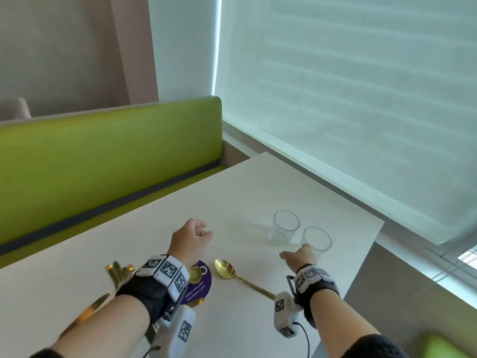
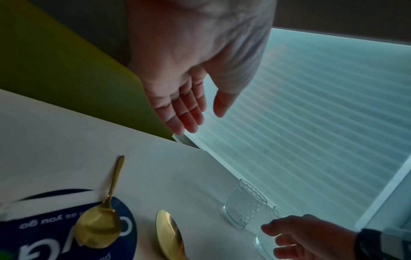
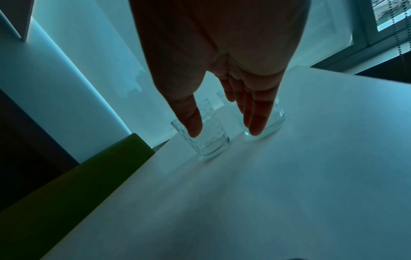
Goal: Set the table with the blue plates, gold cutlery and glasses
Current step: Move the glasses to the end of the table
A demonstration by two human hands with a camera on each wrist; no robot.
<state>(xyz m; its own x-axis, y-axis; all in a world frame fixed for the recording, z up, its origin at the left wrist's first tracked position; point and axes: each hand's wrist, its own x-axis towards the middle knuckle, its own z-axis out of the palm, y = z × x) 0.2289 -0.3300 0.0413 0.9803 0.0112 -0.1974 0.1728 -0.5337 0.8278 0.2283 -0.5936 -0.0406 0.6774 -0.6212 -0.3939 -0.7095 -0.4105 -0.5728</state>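
Two clear ribbed glasses stand side by side near the window edge of the white table (image 1: 245, 192): the far glass (image 1: 285, 228) and the near glass (image 1: 318, 240). My right hand (image 1: 296, 254) reaches up against the near glass (image 3: 274, 119) with straight fingers; its thumb lies in front of the far glass (image 3: 209, 140). No grip shows. My left hand (image 1: 204, 229) hovers above the table, relaxed and empty; its fingers (image 2: 189, 121) hang loose. One gold spoon (image 1: 227, 270) lies between my wrists. A second gold spoon (image 2: 98, 227) rests on a round purple sticker (image 1: 204, 288).
Gold forks (image 1: 118, 270) and a gold knife (image 1: 87, 310) lie at the near left, partly under my left forearm. A green bench (image 1: 103, 156) runs along the table's far side. A window with a lowered blind (image 1: 348, 99) borders the right edge.
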